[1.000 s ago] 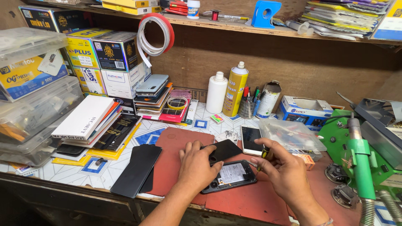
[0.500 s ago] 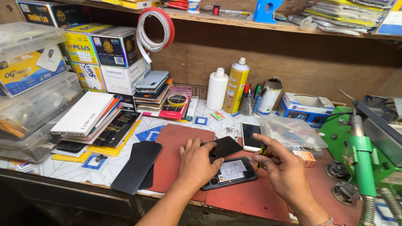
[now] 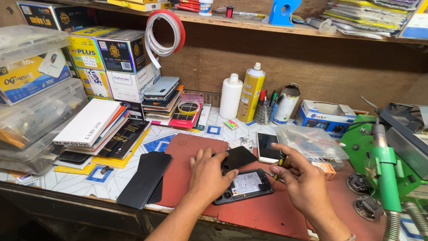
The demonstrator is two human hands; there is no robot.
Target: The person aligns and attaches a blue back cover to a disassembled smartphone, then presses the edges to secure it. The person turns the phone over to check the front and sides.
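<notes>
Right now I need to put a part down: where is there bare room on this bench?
Free: the red mat left of the left hand, and its near edge under the right hand. Crowded: the back row around the spray can, and the stacked boxes on the left.

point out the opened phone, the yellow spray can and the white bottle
opened phone [image 3: 244, 186], head view, on its exposed inside
yellow spray can [image 3: 250, 96], head view, mid body
white bottle [image 3: 231, 99], head view, mid body

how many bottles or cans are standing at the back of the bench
2: a white plastic bottle against the back wall, and a yellow spray can just right of it, touching or nearly so. Others may hide behind the clutter.
</notes>
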